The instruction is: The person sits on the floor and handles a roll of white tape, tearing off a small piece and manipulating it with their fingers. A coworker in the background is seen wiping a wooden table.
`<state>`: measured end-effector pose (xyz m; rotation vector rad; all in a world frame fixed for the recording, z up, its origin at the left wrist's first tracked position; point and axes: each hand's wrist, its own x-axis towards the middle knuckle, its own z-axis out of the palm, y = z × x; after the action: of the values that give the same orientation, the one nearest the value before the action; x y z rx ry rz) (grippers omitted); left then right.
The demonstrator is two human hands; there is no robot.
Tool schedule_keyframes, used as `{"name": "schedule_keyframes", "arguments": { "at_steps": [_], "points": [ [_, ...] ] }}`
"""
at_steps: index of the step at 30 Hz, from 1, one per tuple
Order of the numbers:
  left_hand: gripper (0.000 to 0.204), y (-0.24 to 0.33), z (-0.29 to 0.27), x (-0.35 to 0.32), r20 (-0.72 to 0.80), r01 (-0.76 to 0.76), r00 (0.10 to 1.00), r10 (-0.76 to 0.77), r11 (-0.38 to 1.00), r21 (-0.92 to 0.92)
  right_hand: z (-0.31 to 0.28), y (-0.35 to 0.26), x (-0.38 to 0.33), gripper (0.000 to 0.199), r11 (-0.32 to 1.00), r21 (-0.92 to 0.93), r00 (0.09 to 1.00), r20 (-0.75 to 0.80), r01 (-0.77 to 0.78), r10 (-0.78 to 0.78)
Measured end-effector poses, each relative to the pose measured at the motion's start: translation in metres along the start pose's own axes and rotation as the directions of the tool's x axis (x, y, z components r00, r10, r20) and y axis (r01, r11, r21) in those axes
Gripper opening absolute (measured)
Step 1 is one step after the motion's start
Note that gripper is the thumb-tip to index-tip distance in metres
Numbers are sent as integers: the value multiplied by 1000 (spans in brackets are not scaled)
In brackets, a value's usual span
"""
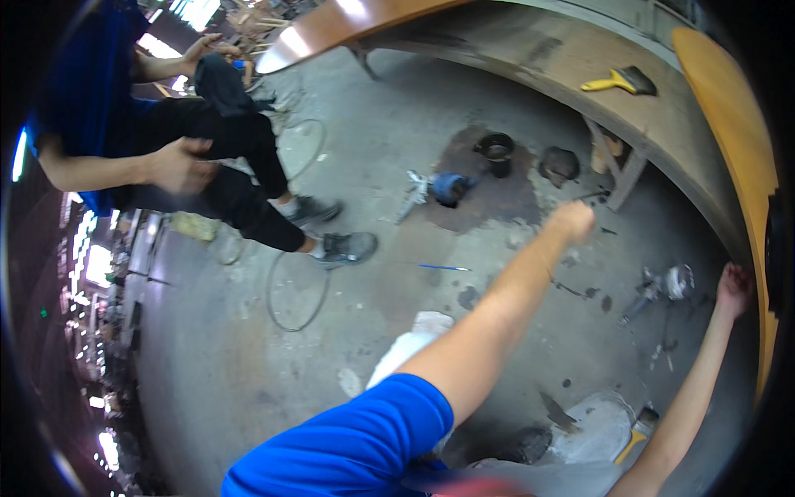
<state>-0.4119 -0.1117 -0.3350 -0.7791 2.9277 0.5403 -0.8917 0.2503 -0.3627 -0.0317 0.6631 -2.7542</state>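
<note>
My left arm, in a blue sleeve, stretches over the floor toward the bench leg. At its end my left hand (573, 222) is closed; motion smears it slightly, and whatever it holds is hidden. A thin dark piece (595, 195) shows just beyond the knuckles, but I cannot tell whether the hand touches it. On the far right my right hand (733, 290) is raised with curled fingers at the inner edge of a long orange-brown wooden board (737, 108). Beside that board, a wide brush with a yellow handle (627, 80) lies on the wooden bench (505, 50).
Left, a co-worker (178, 170) sits holding a dark cloth (222, 84). On the stained floor are a black pot (498, 154), a blue container (447, 189), a dark lump (559, 166), a blue pen-like stick (443, 267), a spray gun (675, 283) and another yellow-handled brush (633, 443).
</note>
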Motion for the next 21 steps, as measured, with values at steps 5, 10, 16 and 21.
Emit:
{"name": "schedule_keyframes", "arguments": {
  "at_steps": [5, 10, 16, 21],
  "points": [
    [16, 21, 63, -76, 149, -3, 987, 54, 947, -321, 13, 96, -128, 29, 738, -674, 999, 4, -25, 38],
    [14, 21, 81, -211, 253, 227, 961, -111, 839, -495, 71, 171, -372, 24, 26, -968, 673, -156, -251, 723],
    [29, 48, -15, -365, 692, 729, 680, -243, 117, -675, 176, 121, -567, 25, 49, -869, 410, -182, -493, 894],
    [32, 108, -123, -457, 793, 688, 605, -77, -451, -568, 272, 49, -647, 26, -50, -867, 451, -307, -497, 838]
  ]
}}
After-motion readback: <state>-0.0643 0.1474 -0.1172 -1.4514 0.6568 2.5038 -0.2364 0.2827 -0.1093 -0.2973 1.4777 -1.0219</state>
